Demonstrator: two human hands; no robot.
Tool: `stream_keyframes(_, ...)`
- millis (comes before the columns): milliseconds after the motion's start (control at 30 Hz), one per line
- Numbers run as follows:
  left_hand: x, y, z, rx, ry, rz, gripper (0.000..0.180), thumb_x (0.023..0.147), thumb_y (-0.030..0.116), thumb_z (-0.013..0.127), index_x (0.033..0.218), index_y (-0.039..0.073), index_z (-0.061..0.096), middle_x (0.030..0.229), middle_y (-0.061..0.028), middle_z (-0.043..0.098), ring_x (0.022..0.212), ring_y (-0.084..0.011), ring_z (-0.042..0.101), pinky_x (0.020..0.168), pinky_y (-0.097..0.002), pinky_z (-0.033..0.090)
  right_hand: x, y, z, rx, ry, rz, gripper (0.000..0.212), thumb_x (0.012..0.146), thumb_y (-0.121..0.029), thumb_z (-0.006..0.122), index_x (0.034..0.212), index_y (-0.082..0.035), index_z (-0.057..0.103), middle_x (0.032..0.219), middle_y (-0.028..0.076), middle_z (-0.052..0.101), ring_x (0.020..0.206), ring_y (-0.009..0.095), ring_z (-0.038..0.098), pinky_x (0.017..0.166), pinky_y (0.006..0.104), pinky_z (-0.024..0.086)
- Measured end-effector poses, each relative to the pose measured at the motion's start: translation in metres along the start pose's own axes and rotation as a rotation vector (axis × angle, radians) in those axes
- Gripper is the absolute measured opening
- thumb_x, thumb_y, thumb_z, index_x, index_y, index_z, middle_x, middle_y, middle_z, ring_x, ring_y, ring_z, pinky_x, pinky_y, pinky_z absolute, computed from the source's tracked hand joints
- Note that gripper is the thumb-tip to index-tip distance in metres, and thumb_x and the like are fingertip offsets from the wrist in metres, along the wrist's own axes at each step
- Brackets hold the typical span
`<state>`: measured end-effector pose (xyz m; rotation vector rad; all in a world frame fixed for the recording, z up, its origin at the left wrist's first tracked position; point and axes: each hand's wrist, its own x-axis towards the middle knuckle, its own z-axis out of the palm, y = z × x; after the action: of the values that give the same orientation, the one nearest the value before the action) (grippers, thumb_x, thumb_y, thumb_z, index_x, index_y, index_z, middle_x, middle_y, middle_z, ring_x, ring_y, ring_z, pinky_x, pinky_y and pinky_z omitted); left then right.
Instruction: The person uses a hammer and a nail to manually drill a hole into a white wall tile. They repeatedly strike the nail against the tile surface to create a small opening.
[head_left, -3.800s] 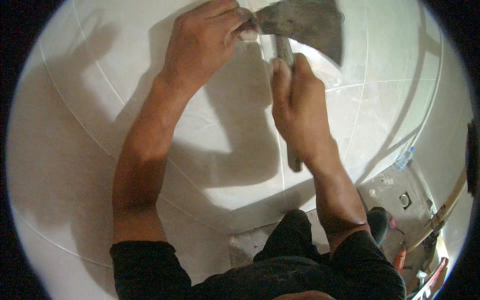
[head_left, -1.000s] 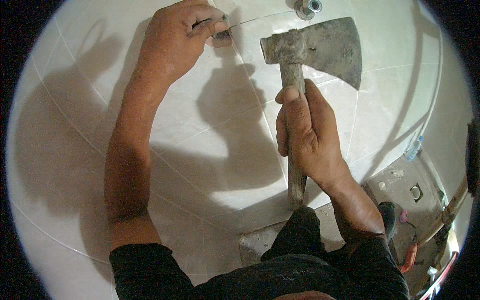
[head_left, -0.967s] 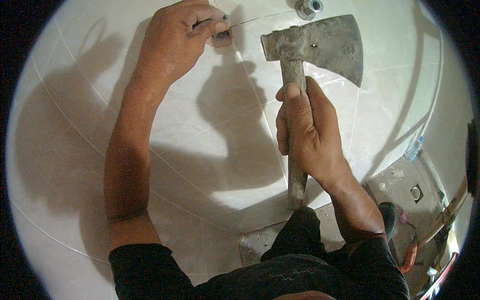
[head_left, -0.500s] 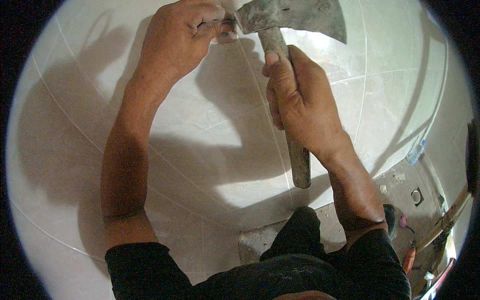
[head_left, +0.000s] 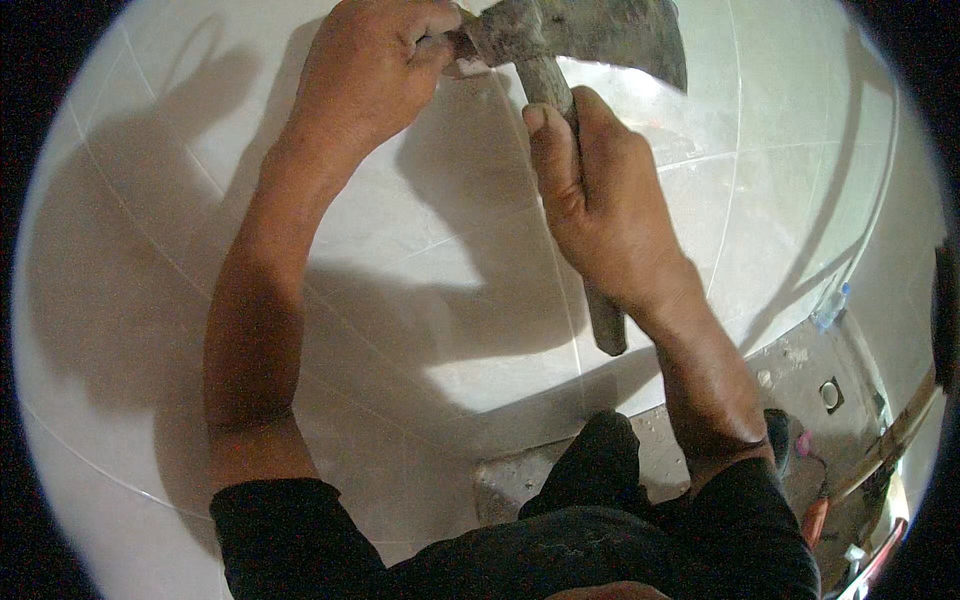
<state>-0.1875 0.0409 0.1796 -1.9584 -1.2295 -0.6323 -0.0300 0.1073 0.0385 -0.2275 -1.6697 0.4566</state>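
My right hand (head_left: 612,190) is wrapped round the wooden handle of a worn hatchet (head_left: 620,38), thumb along the shaft. The handle's butt sticks out below my fist. The hatchet's blade points right, and its blunt back end is right beside the fingers of my left hand (head_left: 370,75). That left hand is closed in a pinch near the top edge, by the tiled wall (head_left: 460,200). Something small and dark shows at its fingertips, but I cannot make out what it is. Both hands are raised in front of the wall.
At lower right, the rough floor (head_left: 790,375) has a square drain (head_left: 831,395). A clear plastic bottle (head_left: 832,305) with a blue cap stands by the wall. Nearer lie an orange-handled tool (head_left: 815,522) and a pink item (head_left: 804,444). A pole (head_left: 875,460) slants at the right edge.
The hatchet has shifted slightly, its butt end now higher. My left hand has moved a little to the right, and its fingertips are closer to the hatchet's back end.
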Motion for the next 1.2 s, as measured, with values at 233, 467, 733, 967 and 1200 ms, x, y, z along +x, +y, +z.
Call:
stream_keyframes(233,-0.004,-0.011,0.010,0.241,0.075,0.114,0.014,0.087,0.006,0.068,0.099,0.002,0.075,0.095,-0.0124,0.073,0.089,-0.0281,0.072,0.083,-0.0353,0.057,-0.005,-0.005,0.000,-0.015,-0.003,0.132,0.028,0.104,-0.021,0.056,0.095,0.005,0.051,0.068,0.031,0.062,0.065,0.053,0.064,0.057,0.0557,0.049)
stream_keyframes(467,-0.036,-0.031,0.026,0.287,0.427,0.354,0.022,0.079,0.000,0.072,0.101,0.006,0.075,0.092,-0.0089,0.072,0.081,-0.0303,0.070,0.075,-0.0397,0.057,-0.068,-0.008,-0.019,0.210,-0.015,0.202,0.040,0.110,-0.038,0.046,0.107,0.001,0.046,0.060,0.000,0.048,0.049,0.007,0.048,0.043,0.0255,0.040)
stream_keyframes(733,-0.034,-0.035,0.035,0.182,0.461,0.206,0.022,0.078,0.002,0.075,0.099,0.007,0.076,0.091,-0.0074,0.071,0.084,-0.0282,0.069,0.074,-0.0379,0.057,-0.078,0.006,-0.018,0.235,-0.121,0.342,0.042,0.111,-0.041,0.043,0.106,0.001,0.046,0.059,-0.001,0.047,0.047,0.008,0.047,0.042,0.0266,0.039)
stream_keyframes(967,-0.031,-0.026,0.038,0.314,0.453,0.318,0.027,0.075,0.000,0.073,0.100,0.008,0.075,0.095,-0.0062,0.070,0.086,-0.0282,0.069,0.078,-0.0397,0.058,-0.048,-0.007,-0.011,0.147,-0.094,0.332,0.027,0.106,-0.020,0.055,0.097,0.004,0.048,0.065,0.028,0.058,0.061,0.050,0.063,0.053,0.0516,0.045)
stream_keyframes(1200,-0.018,-0.032,0.033,0.423,0.302,0.136,0.017,0.085,0.011,0.071,0.102,0.009,0.075,0.103,-0.0130,0.073,0.095,-0.0350,0.071,0.084,-0.0441,0.058,0.002,-0.019,-0.009,-0.105,0.175,-0.107,0.034,0.110,-0.028,0.050,0.097,0.004,0.052,0.060,0.012,0.055,0.054,0.018,0.057,0.048,0.0346,0.043)
